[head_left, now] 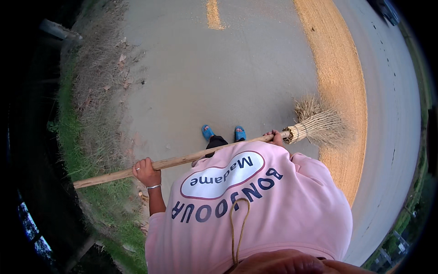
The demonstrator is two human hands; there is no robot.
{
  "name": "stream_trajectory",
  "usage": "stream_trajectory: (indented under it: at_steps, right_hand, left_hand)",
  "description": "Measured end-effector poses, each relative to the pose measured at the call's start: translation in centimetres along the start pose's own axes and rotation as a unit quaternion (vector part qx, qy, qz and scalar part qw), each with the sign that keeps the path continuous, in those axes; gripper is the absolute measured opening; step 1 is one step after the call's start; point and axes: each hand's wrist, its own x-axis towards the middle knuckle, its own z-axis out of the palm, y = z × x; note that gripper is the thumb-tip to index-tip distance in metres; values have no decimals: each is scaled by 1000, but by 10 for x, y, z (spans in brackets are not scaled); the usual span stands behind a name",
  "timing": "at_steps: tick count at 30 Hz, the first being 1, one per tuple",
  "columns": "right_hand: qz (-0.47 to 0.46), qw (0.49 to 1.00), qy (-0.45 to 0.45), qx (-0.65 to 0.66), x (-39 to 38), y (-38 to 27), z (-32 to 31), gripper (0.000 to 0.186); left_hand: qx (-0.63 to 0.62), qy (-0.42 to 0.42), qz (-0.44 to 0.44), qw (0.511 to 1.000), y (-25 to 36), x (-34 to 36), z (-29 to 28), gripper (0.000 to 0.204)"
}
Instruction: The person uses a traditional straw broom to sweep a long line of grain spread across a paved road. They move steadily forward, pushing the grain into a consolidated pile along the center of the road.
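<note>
A long wooden broom handle [191, 158] runs across in front of my pink shirt. My left hand [146, 171], with a ring and a bracelet, is closed on it near its lower-left end. My right hand [275, 137] grips the handle just left of the broom head [305, 130], partly hidden by the shirt. The bundled twig bristles fan out to the right, over the edge of a long band of yellow grain [337, 64].
I stand in blue sandals [207, 132] on grey pavement [200, 77]. A short streak of grain [213, 13] lies ahead. Dry grass and green verge [91, 137] border the left; more road [388, 114] runs right of the grain, with a dark vehicle [388, 13] far ahead.
</note>
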Motion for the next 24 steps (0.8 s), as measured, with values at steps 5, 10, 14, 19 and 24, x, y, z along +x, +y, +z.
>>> stream_trajectory:
  at_steps: [5, 10, 14, 19, 24]
  right_hand:
    - [-51, 996, 4, -76, -22, 35, 71, 14]
    - [6, 994, -81, -75, -7, 84, 144, 11]
    - [32, 981, -110, -154, 5, 151, 216, 10]
    - [88, 942, -164, -279, -12, 258, 283, 9]
    - [174, 900, -215, -338, -16, 334, 328, 9]
  left_hand:
    - [-18, -27, -70, 997, -58, -22, 23, 15]
    - [12, -14, -169, 985, -106, -72, 21, 15]
    - [75, -11, -233, 969, -126, -127, 7, 14]
    - [204, -19, -347, 915, -125, -184, -40, 14]
    - [308, -29, -387, 869, -109, -191, -90, 13]
